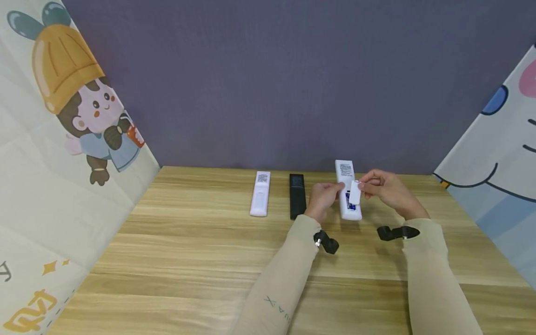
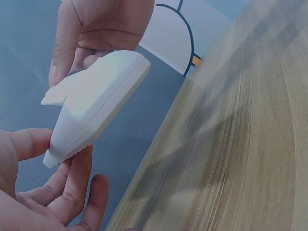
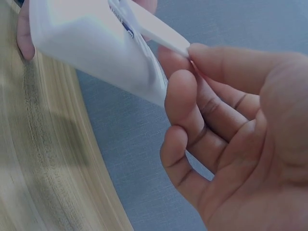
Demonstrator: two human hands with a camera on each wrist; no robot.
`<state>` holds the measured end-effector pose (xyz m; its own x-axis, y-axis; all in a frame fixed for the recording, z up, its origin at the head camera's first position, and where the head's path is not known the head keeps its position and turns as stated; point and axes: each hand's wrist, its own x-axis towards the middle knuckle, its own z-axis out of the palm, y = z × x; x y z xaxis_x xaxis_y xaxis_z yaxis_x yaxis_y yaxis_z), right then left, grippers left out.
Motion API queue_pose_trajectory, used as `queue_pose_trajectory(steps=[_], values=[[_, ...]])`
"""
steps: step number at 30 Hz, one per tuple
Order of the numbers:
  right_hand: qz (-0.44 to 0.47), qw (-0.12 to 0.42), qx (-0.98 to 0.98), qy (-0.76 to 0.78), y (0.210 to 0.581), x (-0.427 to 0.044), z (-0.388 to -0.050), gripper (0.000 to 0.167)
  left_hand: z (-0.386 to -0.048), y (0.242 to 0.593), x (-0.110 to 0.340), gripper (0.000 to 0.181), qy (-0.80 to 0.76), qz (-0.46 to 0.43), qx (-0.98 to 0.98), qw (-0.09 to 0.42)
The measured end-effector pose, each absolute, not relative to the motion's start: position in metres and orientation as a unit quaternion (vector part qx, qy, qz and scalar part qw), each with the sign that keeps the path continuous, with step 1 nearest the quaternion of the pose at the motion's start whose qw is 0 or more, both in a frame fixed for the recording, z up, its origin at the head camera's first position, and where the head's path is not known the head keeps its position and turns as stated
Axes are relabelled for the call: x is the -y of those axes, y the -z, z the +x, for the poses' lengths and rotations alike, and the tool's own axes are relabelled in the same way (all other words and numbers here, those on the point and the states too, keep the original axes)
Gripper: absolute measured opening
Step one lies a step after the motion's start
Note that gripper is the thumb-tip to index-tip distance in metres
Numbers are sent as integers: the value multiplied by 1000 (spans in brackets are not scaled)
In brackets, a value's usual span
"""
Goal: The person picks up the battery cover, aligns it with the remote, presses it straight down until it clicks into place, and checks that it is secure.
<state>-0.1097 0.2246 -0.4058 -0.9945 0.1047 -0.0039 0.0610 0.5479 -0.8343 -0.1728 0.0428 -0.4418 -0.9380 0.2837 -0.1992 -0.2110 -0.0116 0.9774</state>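
Note:
A white remote control (image 1: 345,171) is held back side up above the table by my left hand (image 1: 324,199), thumb on top and fingers beneath. Its battery compartment is uncovered, and blue batteries (image 1: 351,204) show inside. Between thumb and fingertips my right hand (image 1: 387,190) pinches the white battery cover (image 1: 355,192), tilted over the compartment. In the left wrist view the cover (image 2: 55,96) angles away from the body of the remote (image 2: 98,91). The right wrist view shows the cover's edge (image 3: 163,30) between the fingertips.
To the left on the wooden table (image 1: 188,242) lie a black remote (image 1: 298,195) and another white remote (image 1: 260,193), both back side up. A dark grey panel (image 1: 268,83) stands behind the table. Printed cloths (image 1: 33,163) flank both sides.

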Motion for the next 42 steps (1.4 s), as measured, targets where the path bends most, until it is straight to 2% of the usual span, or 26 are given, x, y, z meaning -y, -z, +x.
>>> queue_pose_trajectory(steps=[33,42], values=[[1,-18,873,-487,405,-222,-108,37,-173,441,-41,21,-708,27,-683,176],[5,-19,870,-493,408,-222,-109,32,-173,441,-42,21,-706,28,-686,174]])
